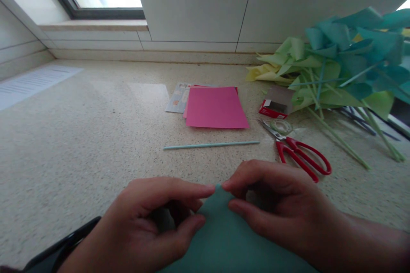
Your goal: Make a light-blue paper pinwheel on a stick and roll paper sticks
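Note:
A teal sheet of paper (224, 239) lies at the near edge of the speckled counter (96, 145), its far corner pointing away from me. My left hand (144, 226) pinches that corner from the left with thumb and fingertips. My right hand (275, 204) pinches the same corner from the right. The fingertips of both hands almost meet at the paper's tip. The lower part of the sheet runs under my hands and out of view.
A pale blue straw (211, 145) lies just beyond my hands. Behind it are pink paper sheets (215, 107) on a printed card. Red-handled scissors (301, 153), a tape roll (282, 126), a small red box (274, 103) and paper pinwheels (339, 64) sit at the right.

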The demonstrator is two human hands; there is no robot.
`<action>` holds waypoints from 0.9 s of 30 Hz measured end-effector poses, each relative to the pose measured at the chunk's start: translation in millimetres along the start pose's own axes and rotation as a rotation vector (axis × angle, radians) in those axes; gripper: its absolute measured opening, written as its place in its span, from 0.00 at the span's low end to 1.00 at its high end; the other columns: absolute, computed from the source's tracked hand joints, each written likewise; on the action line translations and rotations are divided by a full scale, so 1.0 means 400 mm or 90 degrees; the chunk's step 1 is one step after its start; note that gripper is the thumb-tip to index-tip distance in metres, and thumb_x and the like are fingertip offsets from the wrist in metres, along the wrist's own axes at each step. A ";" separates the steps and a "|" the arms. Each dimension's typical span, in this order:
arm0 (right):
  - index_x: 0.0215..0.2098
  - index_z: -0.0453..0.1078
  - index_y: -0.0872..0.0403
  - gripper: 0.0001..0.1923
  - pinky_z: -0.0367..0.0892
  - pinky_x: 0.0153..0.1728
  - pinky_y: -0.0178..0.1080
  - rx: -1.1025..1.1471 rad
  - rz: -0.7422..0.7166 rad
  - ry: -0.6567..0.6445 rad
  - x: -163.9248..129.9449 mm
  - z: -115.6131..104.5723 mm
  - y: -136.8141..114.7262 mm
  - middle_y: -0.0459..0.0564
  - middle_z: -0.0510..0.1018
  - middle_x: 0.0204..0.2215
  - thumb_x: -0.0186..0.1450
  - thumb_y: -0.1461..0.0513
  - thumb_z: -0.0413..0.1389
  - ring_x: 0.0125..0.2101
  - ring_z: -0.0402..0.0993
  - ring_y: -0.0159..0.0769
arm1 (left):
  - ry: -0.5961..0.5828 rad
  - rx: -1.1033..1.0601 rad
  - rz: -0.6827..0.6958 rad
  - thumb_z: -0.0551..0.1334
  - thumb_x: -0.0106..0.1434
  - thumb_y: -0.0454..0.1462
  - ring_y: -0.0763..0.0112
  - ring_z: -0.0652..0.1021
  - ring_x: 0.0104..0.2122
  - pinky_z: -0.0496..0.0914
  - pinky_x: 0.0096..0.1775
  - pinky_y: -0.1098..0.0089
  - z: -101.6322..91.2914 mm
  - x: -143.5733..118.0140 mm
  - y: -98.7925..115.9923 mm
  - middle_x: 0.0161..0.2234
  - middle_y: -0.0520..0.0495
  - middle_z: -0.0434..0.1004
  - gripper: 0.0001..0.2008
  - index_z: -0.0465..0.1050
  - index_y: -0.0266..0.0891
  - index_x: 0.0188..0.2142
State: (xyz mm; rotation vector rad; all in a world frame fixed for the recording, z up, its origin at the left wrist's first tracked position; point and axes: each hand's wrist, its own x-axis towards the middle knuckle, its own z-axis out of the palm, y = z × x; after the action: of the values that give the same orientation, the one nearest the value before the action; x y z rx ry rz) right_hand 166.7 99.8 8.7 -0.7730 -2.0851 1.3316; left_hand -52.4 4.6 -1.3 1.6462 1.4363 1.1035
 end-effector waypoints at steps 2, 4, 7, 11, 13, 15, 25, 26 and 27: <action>0.36 0.77 0.53 0.04 0.71 0.25 0.30 0.000 0.005 -0.004 0.000 0.000 0.000 0.47 0.81 0.27 0.61 0.65 0.62 0.25 0.75 0.30 | -0.019 -0.024 -0.014 0.69 0.58 0.29 0.78 0.83 0.27 0.77 0.30 0.83 0.000 -0.001 -0.002 0.33 0.61 0.85 0.24 0.78 0.63 0.48; 0.36 0.77 0.53 0.05 0.71 0.25 0.29 0.000 0.006 -0.007 -0.001 -0.001 0.000 0.46 0.81 0.26 0.61 0.66 0.62 0.25 0.75 0.29 | -0.024 -0.041 -0.031 0.69 0.59 0.30 0.77 0.82 0.28 0.77 0.31 0.82 0.000 -0.003 -0.003 0.33 0.60 0.84 0.24 0.78 0.63 0.49; 0.37 0.77 0.52 0.05 0.70 0.25 0.29 0.005 -0.002 -0.019 -0.007 -0.001 0.001 0.45 0.80 0.27 0.62 0.65 0.62 0.25 0.74 0.29 | -0.029 -0.065 -0.069 0.69 0.61 0.32 0.75 0.83 0.31 0.78 0.33 0.80 -0.003 -0.007 -0.002 0.34 0.59 0.84 0.22 0.77 0.63 0.49; 0.37 0.77 0.51 0.05 0.70 0.24 0.29 -0.003 -0.012 -0.046 -0.012 -0.002 0.000 0.45 0.80 0.26 0.62 0.64 0.62 0.25 0.74 0.29 | -0.068 -0.105 -0.124 0.67 0.64 0.36 0.72 0.84 0.32 0.79 0.33 0.78 -0.008 -0.010 0.001 0.36 0.55 0.85 0.15 0.79 0.58 0.48; 0.36 0.77 0.50 0.04 0.70 0.23 0.30 -0.005 -0.010 -0.051 -0.011 -0.001 -0.002 0.45 0.80 0.26 0.62 0.64 0.62 0.24 0.74 0.30 | -0.074 -0.107 -0.137 0.68 0.64 0.37 0.71 0.84 0.31 0.79 0.33 0.77 -0.008 -0.010 0.001 0.36 0.53 0.86 0.12 0.80 0.55 0.46; 0.35 0.77 0.50 0.04 0.70 0.22 0.30 -0.008 -0.008 -0.048 -0.008 0.000 -0.005 0.45 0.80 0.25 0.61 0.63 0.63 0.23 0.74 0.31 | -0.074 -0.091 -0.138 0.68 0.64 0.37 0.71 0.84 0.31 0.79 0.33 0.77 -0.007 -0.010 -0.001 0.36 0.53 0.86 0.09 0.81 0.53 0.44; 0.35 0.77 0.47 0.06 0.73 0.21 0.33 0.005 0.006 -0.030 -0.002 0.005 -0.007 0.46 0.81 0.25 0.59 0.64 0.64 0.23 0.76 0.35 | -0.031 -0.047 -0.072 0.69 0.61 0.33 0.75 0.83 0.28 0.78 0.30 0.81 -0.002 -0.007 -0.003 0.32 0.58 0.85 0.14 0.82 0.57 0.42; 0.35 0.76 0.47 0.06 0.73 0.21 0.33 0.007 0.008 -0.028 -0.002 0.005 -0.007 0.46 0.81 0.25 0.59 0.64 0.64 0.23 0.76 0.35 | -0.029 -0.044 -0.067 0.69 0.61 0.33 0.75 0.84 0.29 0.78 0.30 0.81 -0.002 -0.005 -0.002 0.33 0.58 0.86 0.14 0.82 0.58 0.42; 0.35 0.76 0.47 0.06 0.73 0.21 0.33 0.010 0.008 -0.026 -0.001 0.005 -0.008 0.46 0.81 0.25 0.59 0.64 0.64 0.23 0.76 0.34 | -0.028 -0.041 -0.060 0.70 0.61 0.33 0.75 0.84 0.28 0.77 0.30 0.82 -0.003 -0.004 0.000 0.33 0.58 0.86 0.14 0.82 0.58 0.42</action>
State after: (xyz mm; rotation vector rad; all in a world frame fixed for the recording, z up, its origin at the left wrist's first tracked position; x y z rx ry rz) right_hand 165.1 97.1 10.9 -0.7586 -2.1031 1.3793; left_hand -53.4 3.0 -1.2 1.5340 1.4202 1.0430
